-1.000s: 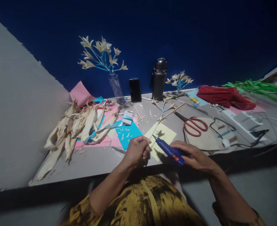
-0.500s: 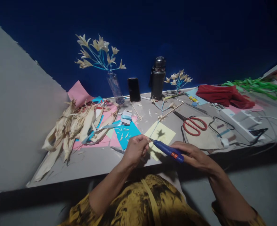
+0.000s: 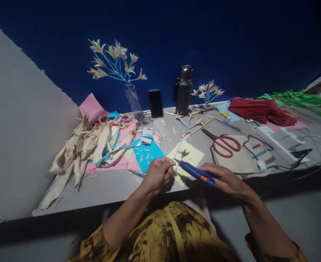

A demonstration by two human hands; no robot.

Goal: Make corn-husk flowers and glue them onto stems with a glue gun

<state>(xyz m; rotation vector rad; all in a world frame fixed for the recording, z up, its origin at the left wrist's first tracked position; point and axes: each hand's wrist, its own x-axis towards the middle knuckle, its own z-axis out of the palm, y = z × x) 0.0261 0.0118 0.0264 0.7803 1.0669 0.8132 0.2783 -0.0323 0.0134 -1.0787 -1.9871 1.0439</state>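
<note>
My left hand [image 3: 157, 174] is closed in a pinch on the lower end of a thin pale-blue flower stem [image 3: 178, 148]. The stem rises away from my fingers, with pale petals at its far end over a yellow sheet of paper [image 3: 194, 153]. In my right hand [image 3: 227, 182] is a blue glue gun [image 3: 194, 171] with a red-orange patch on its body. Its nozzle points left, close beside my left fingertips and the stem; whether it touches the stem I cannot tell.
Dried corn husks [image 3: 79, 149] pile up at left beside blue paper [image 3: 144, 156] with small petal cuttings. Behind stand a glass vase [image 3: 134, 102] of husk flowers, a phone [image 3: 155, 103] and a flask [image 3: 183, 92]. Red-handled scissors [image 3: 226, 146] and a power strip [image 3: 279, 145] lie right.
The glue gun has shifted slightly to the right, its nozzle a little away from my left fingertips. The far end of the flower stem has tilted slightly left.
</note>
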